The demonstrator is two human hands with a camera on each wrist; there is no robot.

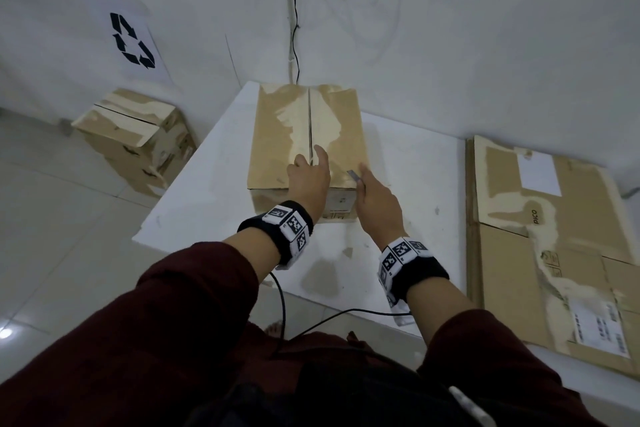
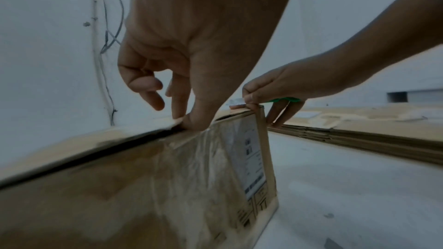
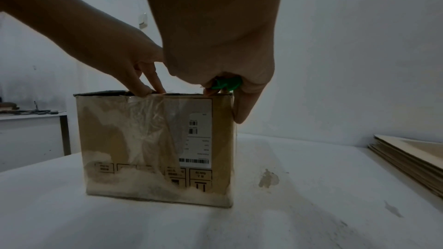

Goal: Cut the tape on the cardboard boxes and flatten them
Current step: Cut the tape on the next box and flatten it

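At nine o'clock one spare box (image 1: 133,135) sits on the floor. One cardboard box (image 1: 304,135), scuffed with torn tape, stands mid-table (image 1: 207,191). My left hand (image 1: 308,177) presses spread fingertips on its seam; my right hand (image 1: 375,201) pinches one green cutter (image 3: 226,83). Three o'clock: one flattened stack (image 1: 554,236).

Bare recycling or packing room: white paper recycling-symbol sign (image 1: 132,42) taped to the wall; below it a worn brown cardboard box (image 1: 135,135), right of it stacked flattened cardboard sheets (image 1: 554,246).
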